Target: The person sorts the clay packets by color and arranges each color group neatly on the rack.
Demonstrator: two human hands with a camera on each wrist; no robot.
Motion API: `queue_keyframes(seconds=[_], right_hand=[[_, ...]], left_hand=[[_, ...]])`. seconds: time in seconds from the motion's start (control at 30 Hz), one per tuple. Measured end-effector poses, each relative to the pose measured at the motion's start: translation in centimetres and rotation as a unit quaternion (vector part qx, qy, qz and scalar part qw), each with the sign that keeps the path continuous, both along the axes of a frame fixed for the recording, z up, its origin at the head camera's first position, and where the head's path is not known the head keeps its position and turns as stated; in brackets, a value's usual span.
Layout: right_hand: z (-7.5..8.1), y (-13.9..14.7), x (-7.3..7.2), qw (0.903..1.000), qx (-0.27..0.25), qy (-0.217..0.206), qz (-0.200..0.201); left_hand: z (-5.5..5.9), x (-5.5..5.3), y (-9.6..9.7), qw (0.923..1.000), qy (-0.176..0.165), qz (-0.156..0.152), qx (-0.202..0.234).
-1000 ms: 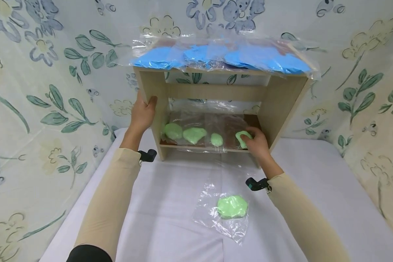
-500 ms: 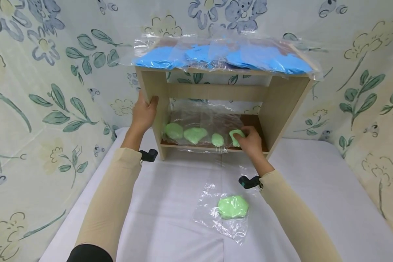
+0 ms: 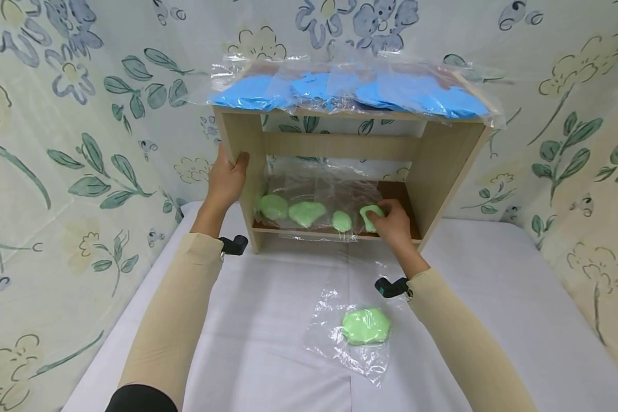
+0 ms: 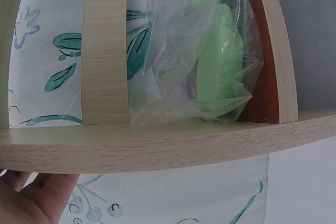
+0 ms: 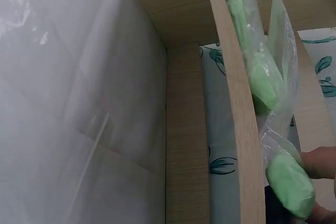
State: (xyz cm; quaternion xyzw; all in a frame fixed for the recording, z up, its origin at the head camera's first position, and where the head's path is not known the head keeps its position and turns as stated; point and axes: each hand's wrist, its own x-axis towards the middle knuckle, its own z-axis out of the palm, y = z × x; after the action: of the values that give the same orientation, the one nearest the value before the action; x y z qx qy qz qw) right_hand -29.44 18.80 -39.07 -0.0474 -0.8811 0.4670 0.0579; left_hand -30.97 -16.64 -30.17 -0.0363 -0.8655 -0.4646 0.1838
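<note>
A small wooden shelf (image 3: 342,137) stands upright against the patterned cloth. My left hand (image 3: 226,178) rests on the outer face of its left side panel; in the left wrist view, the fingers (image 4: 50,190) touch that panel from outside. My right hand (image 3: 395,222) pinches a clear bag with a lump of soft green clay (image 3: 369,218), at the right of the lower board. To its left on that board lie more bagged green clay lumps, a small one (image 3: 341,221), a wider one (image 3: 306,213) and a round one (image 3: 273,207). Fingers partly hide the held lump.
Another bagged green clay lump (image 3: 366,326) lies on the white-covered table (image 3: 283,337) in front of the shelf. Several clear bags with blue contents (image 3: 316,86) overlap along the shelf's top. Patterned cloth (image 3: 108,143) hangs behind and at both sides.
My right hand has moved left along the lower board with the bagged green clay, nearer the small lump, and then has stayed almost still. The left hand stays at the side panel.
</note>
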Motion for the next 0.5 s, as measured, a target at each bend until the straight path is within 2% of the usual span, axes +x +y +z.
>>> queue_keyframes(seconds=[0.17,0.3,0.4,0.5], right_hand=[[-0.3,-0.5,-0.1,0.9988,0.024,0.041,-0.01],[-0.1,-0.7,0.2,0.9956,0.066,0.066,-0.009],[0.5,-0.3,0.9,0.9875,0.141,0.062,0.033],[1.1,0.8,1.4,0.9715,0.194,0.088,0.104]], left_hand=[[0.0,0.0,-0.2,1.0,-0.004,0.002,-0.002],[0.0,0.0,-0.2,1.0,-0.008,0.004,0.001],[-0.1,-0.1,-0.2,0.9999,-0.011,0.004,0.004],[0.0,-0.1,-0.1,0.9999,-0.009,0.006,0.002]])
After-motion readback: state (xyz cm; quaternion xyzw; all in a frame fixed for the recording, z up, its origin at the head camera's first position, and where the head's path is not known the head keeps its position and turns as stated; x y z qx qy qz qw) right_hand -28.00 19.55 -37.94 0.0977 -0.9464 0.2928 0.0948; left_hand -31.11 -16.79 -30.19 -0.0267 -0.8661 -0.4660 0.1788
